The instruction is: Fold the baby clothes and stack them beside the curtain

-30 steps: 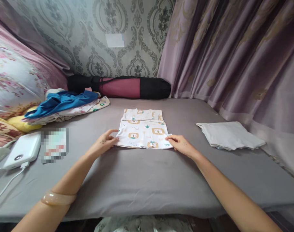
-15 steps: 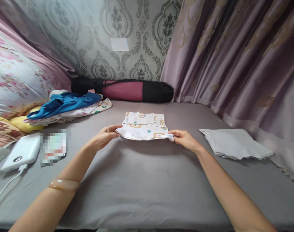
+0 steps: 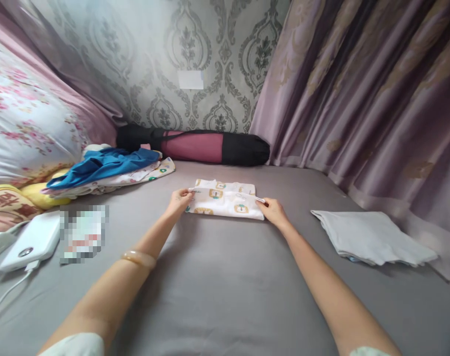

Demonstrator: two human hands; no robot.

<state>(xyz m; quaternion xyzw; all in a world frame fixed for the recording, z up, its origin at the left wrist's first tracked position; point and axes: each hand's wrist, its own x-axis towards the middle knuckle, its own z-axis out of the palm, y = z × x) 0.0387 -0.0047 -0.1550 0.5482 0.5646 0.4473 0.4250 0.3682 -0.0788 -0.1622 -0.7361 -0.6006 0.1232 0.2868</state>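
A small white garment (image 3: 225, 203) with tan lion-like prints lies folded in the middle of the grey sheet. My left hand (image 3: 182, 200) pinches the left end of its near flap, and my right hand (image 3: 274, 211) pinches the right end. Between my hands the flap's edge is stretched straight and lies over the far part of the garment. Part of the far layer still shows behind that edge. The garment's exact kind cannot be made out in this folded state.
A folded light grey cloth (image 3: 375, 237) lies at the right. At the left are a clothes pile (image 3: 109, 165), a white power bank (image 3: 34, 237) with a cable, and a blurred packet (image 3: 84, 235). A black and maroon long bag (image 3: 195, 147) rests along the wall.
Both hands have brought the garment's near edge up and away from me, folding it over the far part. The print on the flap's other side now shows. The view has shifted slightly.
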